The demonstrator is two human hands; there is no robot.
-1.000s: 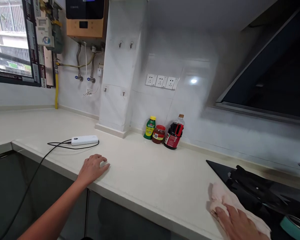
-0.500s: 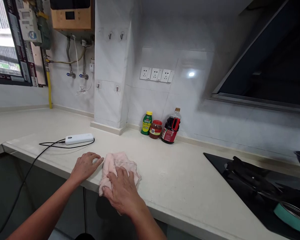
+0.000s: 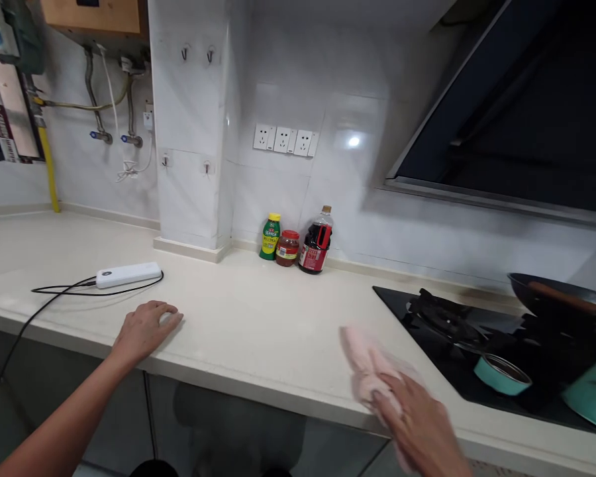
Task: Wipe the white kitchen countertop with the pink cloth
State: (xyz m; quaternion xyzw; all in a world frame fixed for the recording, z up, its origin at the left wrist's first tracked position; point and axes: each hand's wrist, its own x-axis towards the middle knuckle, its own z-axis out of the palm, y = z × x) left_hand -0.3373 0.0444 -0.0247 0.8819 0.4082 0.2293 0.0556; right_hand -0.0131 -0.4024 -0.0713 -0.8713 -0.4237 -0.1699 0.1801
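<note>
My right hand (image 3: 417, 417) grips a pink cloth (image 3: 370, 361) at the counter's front edge, left of the stove. Cloth and hand are smeared by motion; part of the cloth hangs below the palm. My left hand (image 3: 146, 328) rests with curled fingers on the pale counter (image 3: 258, 324), near its front edge. A small whitish patch shows between its thumb and fingers, too hidden to name. Beyond that hand lies a white power bank (image 3: 129, 275) with a black cable (image 3: 54, 298) plugged in.
Against the wall stand a green bottle (image 3: 269, 237), a red-lidded jar (image 3: 287, 249) and a bottle of dark sauce (image 3: 316, 242). At right, the black stove (image 3: 397, 301) bears a wok (image 3: 551, 298) and a turquoise-sided round vessel (image 3: 501, 375). A range hood (image 3: 516, 126) slopes above.
My right hand has swept the pink cloth rightward along the counter, toward the stove. My left hand stays near the same spot on the counter. The view has turned to the right.
</note>
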